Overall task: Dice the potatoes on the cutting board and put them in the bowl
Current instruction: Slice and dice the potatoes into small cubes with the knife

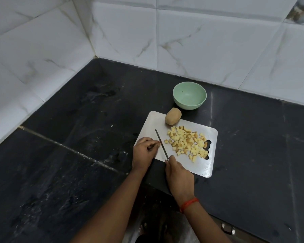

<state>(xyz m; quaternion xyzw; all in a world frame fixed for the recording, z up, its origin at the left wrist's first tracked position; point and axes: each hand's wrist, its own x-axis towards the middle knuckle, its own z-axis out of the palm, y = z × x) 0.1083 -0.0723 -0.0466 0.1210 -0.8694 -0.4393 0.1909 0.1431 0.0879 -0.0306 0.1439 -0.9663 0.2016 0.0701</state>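
My right hand (178, 174) is wrapped around the handle of the knife (161, 144), forefinger up near where the blade starts. The blade lies low over the near-left part of the cutting board (151, 127), tip pointing toward the board's far edge. My left hand (144, 151) is at the board's left edge with the fingers curled in, fingertips right up against the side of the blade. Honestly can't tell if I'm pinching a scrap there or just touching the steel, it's too small to make out.

Just right of the blade is the pile of diced potato (188, 141), spread across the middle and right of the board, a few cubes spilling over the handle cutout at the right edge. One whole potato (173, 116), skin still on, sits at the board's far corner, apart from the dice.

The green bowl (186, 106) stands upright on the counter (77, 137) just past that far corner, close to the potato, nothing in it. The board sits at an angle near the counter's front edge. Red thread (189, 204) on my right wrist, marbled tile wall (200, 41) running along the counter's back and left edges.
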